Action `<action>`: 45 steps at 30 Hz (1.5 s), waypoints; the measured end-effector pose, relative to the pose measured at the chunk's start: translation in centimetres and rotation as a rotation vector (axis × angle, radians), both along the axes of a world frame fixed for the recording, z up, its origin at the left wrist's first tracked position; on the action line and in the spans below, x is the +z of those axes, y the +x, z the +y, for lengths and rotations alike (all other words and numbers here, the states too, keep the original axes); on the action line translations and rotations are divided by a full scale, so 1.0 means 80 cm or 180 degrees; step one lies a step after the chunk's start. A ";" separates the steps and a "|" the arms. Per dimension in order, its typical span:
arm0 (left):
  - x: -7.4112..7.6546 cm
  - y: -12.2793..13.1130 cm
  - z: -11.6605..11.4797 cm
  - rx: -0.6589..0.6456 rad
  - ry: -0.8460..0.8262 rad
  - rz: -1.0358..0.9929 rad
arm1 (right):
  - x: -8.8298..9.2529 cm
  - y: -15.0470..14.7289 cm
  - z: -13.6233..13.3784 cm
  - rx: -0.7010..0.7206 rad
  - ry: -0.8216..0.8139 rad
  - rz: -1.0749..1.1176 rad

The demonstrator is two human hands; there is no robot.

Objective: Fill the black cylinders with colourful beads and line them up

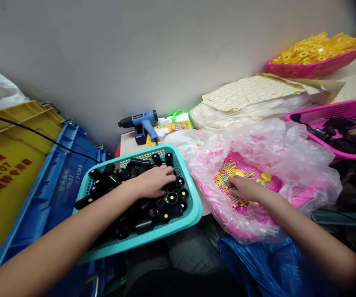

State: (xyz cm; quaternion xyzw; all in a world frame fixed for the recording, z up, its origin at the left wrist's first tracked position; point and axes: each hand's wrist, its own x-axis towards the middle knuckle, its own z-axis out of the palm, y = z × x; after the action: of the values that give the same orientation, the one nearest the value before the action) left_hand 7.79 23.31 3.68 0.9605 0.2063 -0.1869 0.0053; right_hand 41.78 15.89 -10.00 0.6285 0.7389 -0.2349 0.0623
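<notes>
The left hand (153,181) lies over black plastic tubes (143,225) with yellow-dotted ends, heaped in a teal basket (195,206), its fingers together, though whether they grip a tube cannot be told. The right hand (246,189) rests on a pink pegboard (269,181) studded with colored beads (227,183), inside a crumpled plastic bag (302,161), its fingers loosely together on the beads. A blue heat gun (143,119) stands beyond the basket, near the wall.

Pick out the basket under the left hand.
The teal plastic basket of black cylinders, under the left hand; the pink baskets stand away to the right.
</notes>
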 end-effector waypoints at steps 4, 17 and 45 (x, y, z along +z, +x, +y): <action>-0.010 0.000 0.014 0.0282 0.0029 0.0404 | 0.000 -0.002 0.001 -0.0060 -0.0003 -0.0030; -0.009 -0.013 0.028 -0.0218 0.0251 -0.0103 | 0.001 -0.004 0.004 -0.0114 -0.0021 0.0102; 0.030 -0.033 -0.013 0.1060 -0.0141 -0.0361 | 0.004 -0.006 0.002 -0.0217 -0.0030 0.0125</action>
State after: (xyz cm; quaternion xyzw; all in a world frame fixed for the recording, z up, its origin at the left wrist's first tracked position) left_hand 5.12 22.29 6.05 0.9216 0.3578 -0.1335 0.0689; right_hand 41.28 16.08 -9.68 0.6482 0.7170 -0.2527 0.0427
